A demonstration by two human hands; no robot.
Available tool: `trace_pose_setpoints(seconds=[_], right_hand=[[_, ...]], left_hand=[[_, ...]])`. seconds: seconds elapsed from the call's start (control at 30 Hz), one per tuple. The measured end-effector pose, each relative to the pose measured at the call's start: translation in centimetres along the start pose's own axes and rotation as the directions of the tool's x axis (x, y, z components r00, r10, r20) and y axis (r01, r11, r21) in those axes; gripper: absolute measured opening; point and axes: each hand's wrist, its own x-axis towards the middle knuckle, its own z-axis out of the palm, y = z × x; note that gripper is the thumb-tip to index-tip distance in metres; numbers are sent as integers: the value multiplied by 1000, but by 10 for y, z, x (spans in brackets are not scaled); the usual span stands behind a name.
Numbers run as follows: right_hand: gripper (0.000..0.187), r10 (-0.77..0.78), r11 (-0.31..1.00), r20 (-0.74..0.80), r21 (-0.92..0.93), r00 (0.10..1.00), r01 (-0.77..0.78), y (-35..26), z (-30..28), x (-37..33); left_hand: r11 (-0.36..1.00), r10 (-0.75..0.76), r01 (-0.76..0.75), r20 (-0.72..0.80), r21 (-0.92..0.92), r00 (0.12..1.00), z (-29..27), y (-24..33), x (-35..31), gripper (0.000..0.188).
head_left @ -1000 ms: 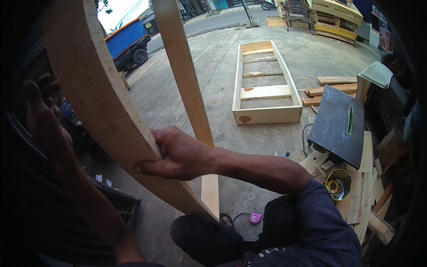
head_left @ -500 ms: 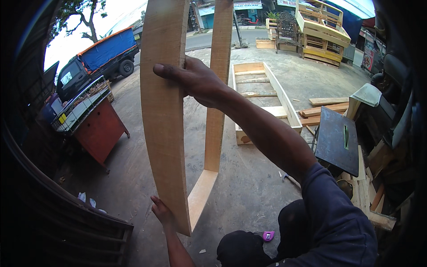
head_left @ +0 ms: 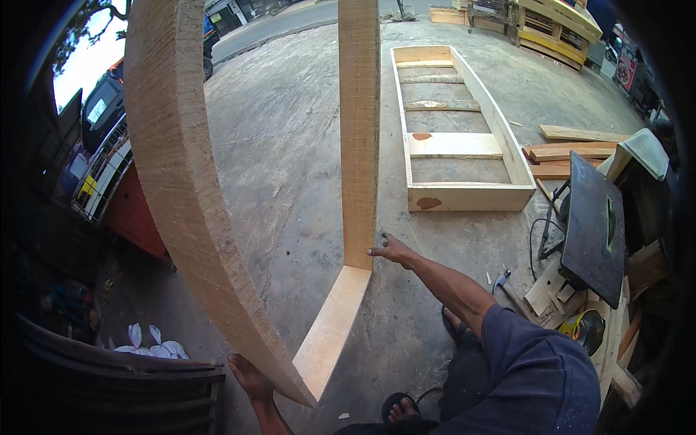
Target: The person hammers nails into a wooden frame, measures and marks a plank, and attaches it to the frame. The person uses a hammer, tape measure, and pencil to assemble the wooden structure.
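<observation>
Frame (head_left: 332,335): upright between your hands.
Left hand (head_left: 251,378): at left board (head_left: 181,181)'s near end, fingers partly hidden, grip can't be told.
Right hand (head_left: 394,250): your fingers spread, thumb at right board (head_left: 359,138)'s edge.

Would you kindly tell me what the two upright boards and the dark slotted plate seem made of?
The left board and right board: apparently bare, unpainted wood, with visible grain and rough-looking sawn surfaces. The dark slotted plate: perhaps painted metal or coated board; its flat, scuffed surface leaves that open.
</observation>
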Motion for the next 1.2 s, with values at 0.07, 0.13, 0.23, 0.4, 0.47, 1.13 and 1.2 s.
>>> trace_pose_setpoints(seconds=[0.07, 0.13, 0.23, 0.4, 0.47, 1.13, 1.2], right_hand=[[92, -37, 956, 194, 291, 980, -21, 15, 26, 29], [81, -48, 925, 219, 377, 974, -39, 22, 48, 44], [62, 17, 952, 131, 301, 991, -56, 25, 47, 48], [54, -32, 930, 116, 366, 993, -12, 29, -1, -7], [49, -59, 904, 18, 425, 998, 46, 28, -31, -30], [36, 41, 996, -773, -22, 634, -92, -12, -450, -60], [36, -79, 965, -796, -213, 600, -155, -33, -510, -45]], left_hand=[[985, -106, 90, -110, -147, 988, -5, -13, 7, 82], [879, -311, 255, -80, -403, 947, -19, -19, 24, 84], [735, -236, 268, 136, -623, 962, -32, -9, 56, 81], [963, 104, -175, 316, 205, 943, -3, 101, 95, 72], [978, 104, -168, 414, 122, 905, 42, 155, 122, 75], [817, -414, 569, 787, 99, 458, 579, 83, 323, 86], [914, -361, 362, 774, 183, 520, 638, 53, 326, 73]])
